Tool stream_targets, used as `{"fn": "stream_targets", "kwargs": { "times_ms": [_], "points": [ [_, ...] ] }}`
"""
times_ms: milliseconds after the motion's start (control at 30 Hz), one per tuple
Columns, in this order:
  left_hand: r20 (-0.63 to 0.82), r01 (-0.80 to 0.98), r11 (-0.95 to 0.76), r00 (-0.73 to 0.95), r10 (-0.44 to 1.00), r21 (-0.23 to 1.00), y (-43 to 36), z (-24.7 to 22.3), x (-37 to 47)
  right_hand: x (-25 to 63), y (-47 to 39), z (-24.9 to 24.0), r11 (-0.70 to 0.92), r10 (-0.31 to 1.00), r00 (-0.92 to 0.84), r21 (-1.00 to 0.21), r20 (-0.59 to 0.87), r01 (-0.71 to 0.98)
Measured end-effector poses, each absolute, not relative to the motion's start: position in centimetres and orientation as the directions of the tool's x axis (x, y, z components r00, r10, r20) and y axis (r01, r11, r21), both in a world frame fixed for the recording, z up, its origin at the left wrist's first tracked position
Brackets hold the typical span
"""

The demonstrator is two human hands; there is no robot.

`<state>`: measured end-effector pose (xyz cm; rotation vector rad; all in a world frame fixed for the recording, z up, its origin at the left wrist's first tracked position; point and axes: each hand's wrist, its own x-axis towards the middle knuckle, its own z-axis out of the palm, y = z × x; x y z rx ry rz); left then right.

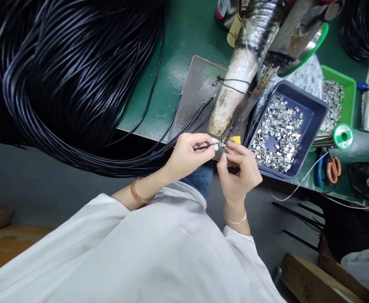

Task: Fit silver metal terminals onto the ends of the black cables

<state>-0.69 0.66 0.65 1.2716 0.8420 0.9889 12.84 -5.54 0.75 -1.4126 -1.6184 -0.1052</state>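
Between the thumb and fingers of my left hand (191,151) a thin black cable (204,147) is pinched close to its end. A small shiny metal piece (222,144) sits at that cable end. My right hand (239,168) is closed in a pinch at the same spot, its fingertips on the metal piece. Just behind the fingertips lies a yellow piece (234,139) on the dark board (197,80). To the right of my right hand stands a dark blue bin (313,113) holding many small metal clips (279,130).
A big bundle of black cables (77,75) fills the left. A plastic-wrapped machine arm (244,63) rises behind my hands. On the right are a green tray (348,92), a green-rimmed spool (343,136) and orange-handled scissors (333,169). Cardboard boxes (313,277) stand on the floor.
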Motion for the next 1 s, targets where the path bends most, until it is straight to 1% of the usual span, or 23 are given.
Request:
{"fn": "stream_targets", "kwargs": {
  "times_ms": [200, 500, 633, 733, 800, 867, 1000],
  "points": [
    [-0.016, -0.112, 0.065, 0.391, 0.920, 0.992, 0.47, 0.77, -0.73, 13.10, -5.83, 0.37, 0.310, 0.745, 0.151, -0.538, 0.650, 0.784],
    [-0.004, -0.121, 0.056, 0.392, 0.920, 0.991, 0.33, 1.12, -0.56, 12.80, -5.90, 0.87, 0.319, 0.733, 0.182, -0.567, 0.656, 0.760],
    [-0.021, -0.168, 0.097, 0.403, 0.915, 0.981, 0.51, 0.93, -0.52, 12.88, -5.88, 0.79, 0.334, 0.718, 0.145, -0.519, 0.681, 0.787],
    [-0.026, -0.166, 0.102, 0.410, 0.912, 0.981, 0.72, 0.69, -0.60, 12.99, -5.87, 0.53, 0.344, 0.713, 0.096, -0.466, 0.695, 0.815],
    [-0.037, -0.160, 0.114, 0.418, 0.908, 0.981, 0.82, 0.66, -0.70, 13.04, -5.91, 0.42, 0.338, 0.712, 0.090, -0.453, 0.696, 0.825],
    [-0.060, -0.168, 0.148, 0.442, 0.895, 0.975, 0.83, 0.78, -0.84, 13.12, -5.99, 0.47, 0.330, 0.719, 0.119, -0.488, 0.684, 0.808],
    [-0.128, -0.174, 0.239, 0.487, 0.864, 0.955, 0.61, 1.12, -1.18, 13.50, -6.26, 1.12, 0.250, 0.788, 0.248, -0.661, 0.563, 0.707]
  ]
}}
